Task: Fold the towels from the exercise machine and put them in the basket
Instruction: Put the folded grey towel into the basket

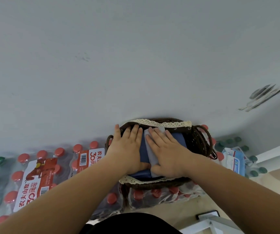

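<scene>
Grey wall behind; dark brown woven basket with lace trim (199, 142) sits on shrink-wrapped packs of red-capped bottles (34, 174); left hand (127, 146) presses flat on folded dark blue towel (143, 155), right hand (167, 155) flat on folded pale grey towel (152, 157); both towels inside basket; fingers straight, hands side by side.

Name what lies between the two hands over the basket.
Head view: a strip of dark blue towel and the edge of the light grey towel, both in the basket, lie between the left hand and right hand.
</scene>
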